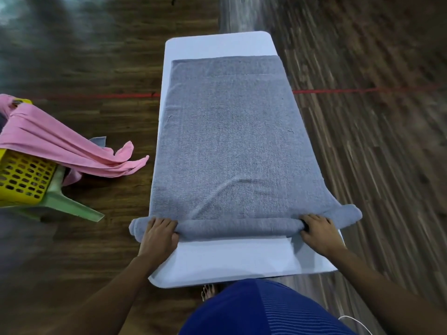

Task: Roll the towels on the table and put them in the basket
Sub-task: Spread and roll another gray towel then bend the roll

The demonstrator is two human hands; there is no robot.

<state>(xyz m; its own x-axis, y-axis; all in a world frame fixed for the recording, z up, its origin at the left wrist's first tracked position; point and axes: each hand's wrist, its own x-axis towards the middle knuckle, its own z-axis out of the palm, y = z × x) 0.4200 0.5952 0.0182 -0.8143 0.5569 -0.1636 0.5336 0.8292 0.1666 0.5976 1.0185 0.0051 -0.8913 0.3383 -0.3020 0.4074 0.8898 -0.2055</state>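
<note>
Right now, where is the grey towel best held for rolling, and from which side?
Probably the rolled near edge, close to both ends, from the near side, where the left hand and right hand grip it: the roll spans the table, the flat towel lies beyond.

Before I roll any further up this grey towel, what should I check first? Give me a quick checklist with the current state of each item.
1. Grip at both ends: left hand and right hand each grip the roll near its ends: ok.
2. Roll even: its right end bulges thicker than the middle: not ok.
3. Grey towel ahead lies flat: creases just beyond the roll: not ok.
4. Towel squared on the table: it covers the table's right edge while the left edge shows: not ok.
5. Room in the yellow basket: the pink towel drapes over it and hides the inside: cannot tell.
</note>
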